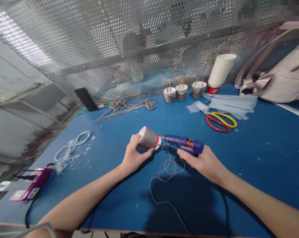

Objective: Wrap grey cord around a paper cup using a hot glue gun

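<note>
Paper cup [148, 137], tilted, held in curled left hand [134, 154], blue glue gun [177, 141] gripped in right hand [204, 161], loose cord [161, 202] nearby

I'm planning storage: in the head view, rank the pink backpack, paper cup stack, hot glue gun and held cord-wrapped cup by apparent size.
1. Pink backpack, partly cut off
2. Paper cup stack and hot glue gun: too alike to rank; the gun is nearer
3. Cord-wrapped cup in the left hand
</note>
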